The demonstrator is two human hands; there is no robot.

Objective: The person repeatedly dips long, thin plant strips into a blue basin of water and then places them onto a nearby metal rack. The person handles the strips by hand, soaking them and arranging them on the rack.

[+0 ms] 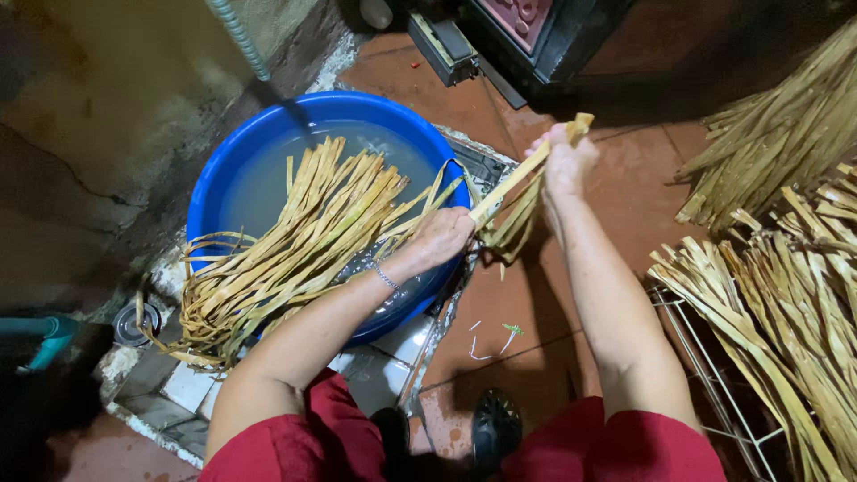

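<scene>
A blue basin (214, 183) of cloudy water holds a thick bundle of long yellowish leaf strips (295, 241) that droop over its left rim. My left hand (442, 236) grips one end of a smaller bunch of strips (513, 210) at the basin's right rim. My right hand (567, 161) is shut on the other end of that bunch, raised above the reddish floor. A thin bracelet (386, 278) sits on my left wrist.
Heaps of dry leaf strips (786, 295) lie at the right over a white wire rack (705, 357). A hose (239, 36) runs into the basin. A dark cabinet (553, 36) stands behind. A round drain (132, 323) and a teal pipe (40, 335) sit at left.
</scene>
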